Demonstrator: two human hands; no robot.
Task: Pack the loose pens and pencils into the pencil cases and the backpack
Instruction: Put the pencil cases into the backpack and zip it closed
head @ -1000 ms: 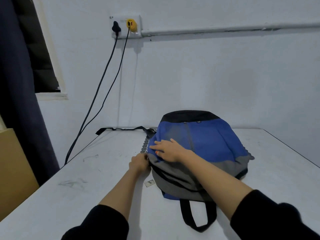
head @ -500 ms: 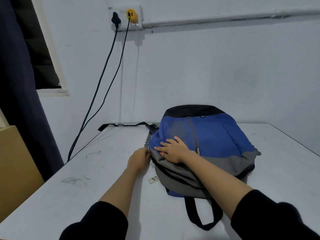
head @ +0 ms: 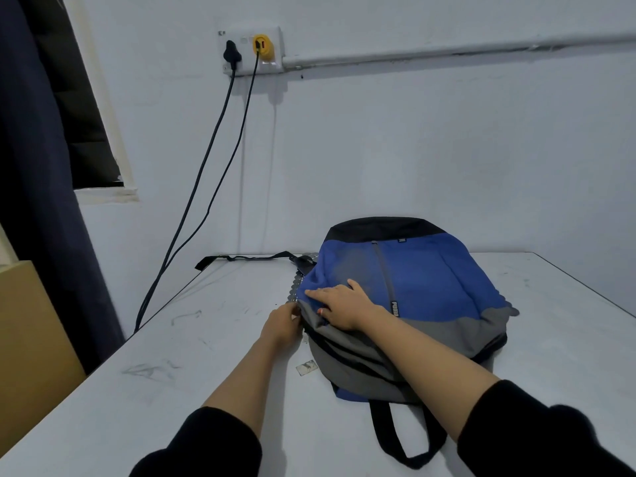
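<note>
The blue and grey backpack lies flat on the white tabletop, and the right hand presses on its near-left corner with fingers spread. The left hand curls against the side seam; whether it pinches a zip pull I cannot tell. If the pressing hand eases, the soft fabric could bunch and jam the zip.

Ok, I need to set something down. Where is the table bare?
Bare table runs wide between its left edge and the left arm, and a smaller stretch lies right of the backpack. Crowded: the backpack's left side, where the left hand and right hand meet beside a small scrap, and the near edge, with its strap loop.
</note>
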